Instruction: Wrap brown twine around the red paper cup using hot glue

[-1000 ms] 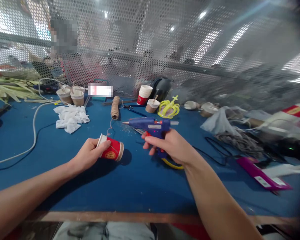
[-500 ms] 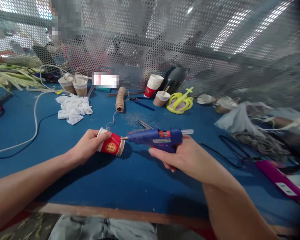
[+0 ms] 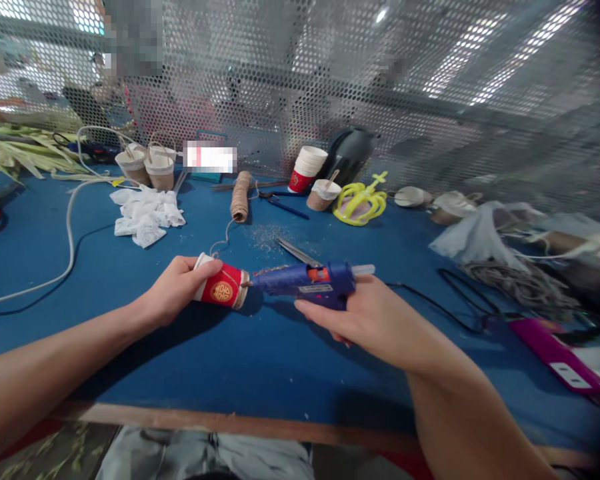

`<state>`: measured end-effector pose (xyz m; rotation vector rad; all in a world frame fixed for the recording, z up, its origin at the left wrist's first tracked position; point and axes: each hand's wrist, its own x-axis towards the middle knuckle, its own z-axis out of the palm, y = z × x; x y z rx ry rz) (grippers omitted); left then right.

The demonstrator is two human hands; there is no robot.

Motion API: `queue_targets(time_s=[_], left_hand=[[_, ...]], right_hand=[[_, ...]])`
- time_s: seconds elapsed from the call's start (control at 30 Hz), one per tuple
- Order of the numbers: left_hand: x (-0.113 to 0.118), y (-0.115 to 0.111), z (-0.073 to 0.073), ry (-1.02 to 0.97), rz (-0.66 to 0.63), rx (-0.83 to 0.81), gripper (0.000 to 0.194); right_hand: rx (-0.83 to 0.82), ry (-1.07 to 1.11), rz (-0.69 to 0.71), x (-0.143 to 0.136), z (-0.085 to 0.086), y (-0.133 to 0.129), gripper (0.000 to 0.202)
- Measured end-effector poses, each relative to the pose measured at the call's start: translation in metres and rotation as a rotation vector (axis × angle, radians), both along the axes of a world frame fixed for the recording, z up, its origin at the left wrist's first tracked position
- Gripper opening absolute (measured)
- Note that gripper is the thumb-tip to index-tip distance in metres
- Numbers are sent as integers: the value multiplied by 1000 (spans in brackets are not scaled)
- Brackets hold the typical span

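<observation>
A red and white paper cup [image 3: 222, 288] lies on its side in my left hand [image 3: 173, 288], its base toward the right with twine wound round that end. My right hand [image 3: 360, 312] grips a blue glue gun [image 3: 305, 283], whose nozzle meets or nearly meets the cup near its twined end. From the cup a thin strand runs up to a roll of twine [image 3: 240, 197]. Behind the glue gun lie metal scissors [image 3: 296, 251], partly hidden by it.
White cloth [image 3: 147, 215], wrapped cups [image 3: 160, 171] and a white cable are at left. Stacked cups [image 3: 309, 168], pliers [image 3: 289, 208] and a yellow crown [image 3: 360, 203] stand or lie behind. Right are a plastic bag [image 3: 467, 230], rope and a purple power strip [image 3: 555, 353].
The glue gun in my right hand has shifted slightly left and tilted, its nozzle now lower on the cup's right end. My left hand keeps hold of the cup, almost unmoved.
</observation>
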<state>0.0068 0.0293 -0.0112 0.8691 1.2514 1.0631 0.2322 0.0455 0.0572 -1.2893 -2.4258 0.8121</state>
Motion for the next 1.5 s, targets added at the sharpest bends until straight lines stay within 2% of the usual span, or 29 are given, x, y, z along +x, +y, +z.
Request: queue_targets(time_s=[0.43, 0.73, 1.13, 1.5], left_hand=[[0, 0, -1, 3, 11, -8, 29], [2, 1, -1, 23, 21, 0, 28], [2, 0, -1, 22, 22, 14, 29], [2, 1, 0, 17, 24, 6, 30]], right_hand=[[114, -40, 6, 0, -1, -2, 21], [114, -41, 48, -1, -1, -2, 11], [182, -103, 41, 2, -6, -4, 19], [156, -109, 23, 1, -5, -9, 18]])
